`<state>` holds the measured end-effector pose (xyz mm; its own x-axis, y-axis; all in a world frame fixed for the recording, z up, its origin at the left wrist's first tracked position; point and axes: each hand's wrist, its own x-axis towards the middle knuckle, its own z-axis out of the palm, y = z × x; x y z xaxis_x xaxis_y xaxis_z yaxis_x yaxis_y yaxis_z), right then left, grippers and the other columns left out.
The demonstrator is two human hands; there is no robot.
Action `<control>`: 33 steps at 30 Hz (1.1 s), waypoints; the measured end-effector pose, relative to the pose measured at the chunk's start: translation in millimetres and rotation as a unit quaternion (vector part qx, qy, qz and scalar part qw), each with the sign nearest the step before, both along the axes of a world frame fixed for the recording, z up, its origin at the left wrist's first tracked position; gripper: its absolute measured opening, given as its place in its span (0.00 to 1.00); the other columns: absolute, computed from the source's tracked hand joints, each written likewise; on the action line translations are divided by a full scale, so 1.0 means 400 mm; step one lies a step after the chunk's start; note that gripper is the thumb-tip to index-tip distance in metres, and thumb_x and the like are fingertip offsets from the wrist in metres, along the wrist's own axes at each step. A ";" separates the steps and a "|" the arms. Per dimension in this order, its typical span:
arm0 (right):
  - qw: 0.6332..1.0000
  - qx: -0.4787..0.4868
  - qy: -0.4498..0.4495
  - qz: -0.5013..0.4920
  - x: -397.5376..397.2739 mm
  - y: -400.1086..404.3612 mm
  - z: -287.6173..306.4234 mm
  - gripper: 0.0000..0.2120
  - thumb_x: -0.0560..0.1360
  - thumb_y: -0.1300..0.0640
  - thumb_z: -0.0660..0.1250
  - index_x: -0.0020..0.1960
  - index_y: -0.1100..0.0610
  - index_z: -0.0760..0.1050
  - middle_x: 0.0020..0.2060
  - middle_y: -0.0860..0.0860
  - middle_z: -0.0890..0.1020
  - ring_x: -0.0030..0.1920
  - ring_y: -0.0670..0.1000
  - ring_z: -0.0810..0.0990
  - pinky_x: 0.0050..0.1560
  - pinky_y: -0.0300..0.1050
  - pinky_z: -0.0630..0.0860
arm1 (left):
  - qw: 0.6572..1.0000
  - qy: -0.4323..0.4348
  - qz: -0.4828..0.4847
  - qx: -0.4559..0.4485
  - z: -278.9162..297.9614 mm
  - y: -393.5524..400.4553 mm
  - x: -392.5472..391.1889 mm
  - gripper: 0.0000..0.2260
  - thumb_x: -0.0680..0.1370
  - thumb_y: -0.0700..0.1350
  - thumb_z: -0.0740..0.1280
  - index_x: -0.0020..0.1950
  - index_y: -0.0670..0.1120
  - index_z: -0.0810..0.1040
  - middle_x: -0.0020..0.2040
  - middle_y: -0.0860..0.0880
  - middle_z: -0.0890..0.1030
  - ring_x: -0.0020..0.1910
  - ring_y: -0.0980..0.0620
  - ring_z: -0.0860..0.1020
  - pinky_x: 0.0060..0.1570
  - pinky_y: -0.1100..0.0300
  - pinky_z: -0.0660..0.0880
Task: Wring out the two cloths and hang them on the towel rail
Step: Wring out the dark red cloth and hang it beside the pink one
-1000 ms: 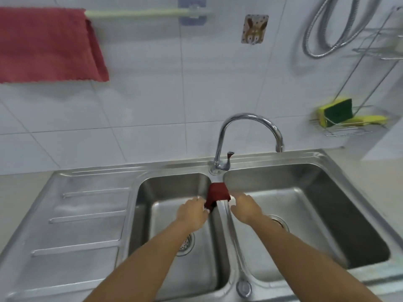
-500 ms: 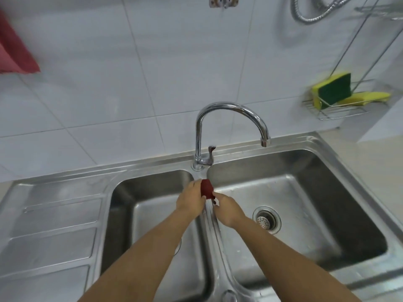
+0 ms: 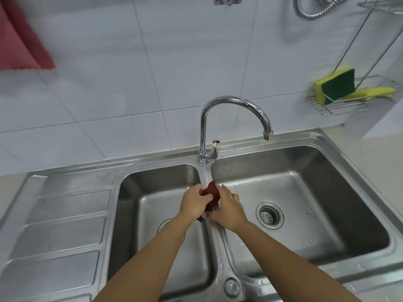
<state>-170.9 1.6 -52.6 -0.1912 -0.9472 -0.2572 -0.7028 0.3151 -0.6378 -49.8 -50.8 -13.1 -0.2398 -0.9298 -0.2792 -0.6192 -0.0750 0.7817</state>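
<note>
Dark red bunched cloth (image 3: 211, 191): gripped between both hands above the divider of the double stainless-steel sink (image 3: 309, 140); mostly hidden, only a bunched top and a lower tip are seen.
Left hand (image 3: 194, 203): closed around the cloth's left side.
Right hand (image 3: 229, 209): closed around its right side; fingers blurred.
Second red cloth (image 3: 21, 40): hung at upper left, cut off by the edge; its rail is out of view.
Chrome curved tap (image 3: 235, 101): behind the hands.
Yellow-green sponges (image 3: 337, 86): held in a wire rack.
Writing: none legible.

Both forearms bare, no sleeves/watch/rings; hands (image 3: 214, 203) ungloved.
</note>
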 end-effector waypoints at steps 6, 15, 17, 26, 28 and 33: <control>0.994 -0.092 -0.048 -0.021 0.076 0.018 0.060 0.32 0.63 0.41 0.74 0.63 0.47 0.68 0.66 0.49 0.72 0.64 0.56 0.68 0.61 0.55 0.72 | 0.969 0.220 0.066 0.091 0.106 0.067 0.093 0.03 0.74 0.41 0.69 0.47 0.47 0.80 0.44 0.48 0.82 0.44 0.52 0.80 0.42 0.62 0.74; 0.965 0.046 -0.229 0.123 0.275 0.043 0.159 0.12 0.67 0.56 0.69 0.49 0.52 0.74 0.40 0.52 0.82 0.41 0.53 0.82 0.45 0.50 0.80 | 0.859 0.378 0.307 0.156 0.134 0.186 0.341 0.03 0.79 0.41 0.65 0.51 0.44 0.78 0.47 0.45 0.82 0.46 0.52 0.79 0.46 0.61 0.74; 0.937 0.128 -0.291 0.147 0.308 0.061 0.171 0.09 0.69 0.58 0.70 0.49 0.54 0.77 0.40 0.53 0.81 0.40 0.51 0.80 0.43 0.46 0.77 | 0.853 0.375 0.323 0.163 0.130 0.223 0.406 0.08 0.79 0.39 0.64 0.58 0.42 0.73 0.49 0.44 0.81 0.48 0.49 0.79 0.50 0.58 0.75; 0.777 0.465 -0.388 0.172 0.380 0.072 0.225 0.08 0.70 0.51 0.73 0.41 0.55 0.77 0.31 0.48 0.76 0.31 0.46 0.75 0.37 0.38 0.73 | 0.935 -0.228 -0.019 -0.271 0.020 0.396 0.548 0.35 0.72 0.45 0.71 0.75 0.49 0.58 0.74 0.49 0.64 0.72 0.51 0.65 0.71 0.54 0.63; 0.741 0.498 -0.392 0.220 0.389 0.076 0.245 0.08 0.72 0.50 0.71 0.40 0.54 0.76 0.29 0.47 0.74 0.29 0.45 0.72 0.34 0.37 0.70 | 0.912 -0.257 -0.029 -0.319 0.009 0.392 0.543 0.39 0.71 0.53 0.71 0.76 0.49 0.54 0.77 0.46 0.60 0.75 0.49 0.60 0.74 0.49 0.57; 0.752 0.514 -0.267 0.314 0.382 0.084 0.263 0.09 0.74 0.51 0.68 0.39 0.53 0.72 0.29 0.46 0.72 0.29 0.43 0.69 0.30 0.34 0.68 | 0.884 -0.220 -0.092 -0.403 0.058 0.318 0.513 0.12 0.72 0.47 0.67 0.55 0.48 0.77 0.49 0.51 0.81 0.49 0.50 0.79 0.52 0.61 0.68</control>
<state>-18.1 35.3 52.5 0.6011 -0.0551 -0.7973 -0.6498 0.5470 -0.5278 155.2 76.5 10.0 -0.4413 -0.8258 0.3511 -0.8199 0.5301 0.2163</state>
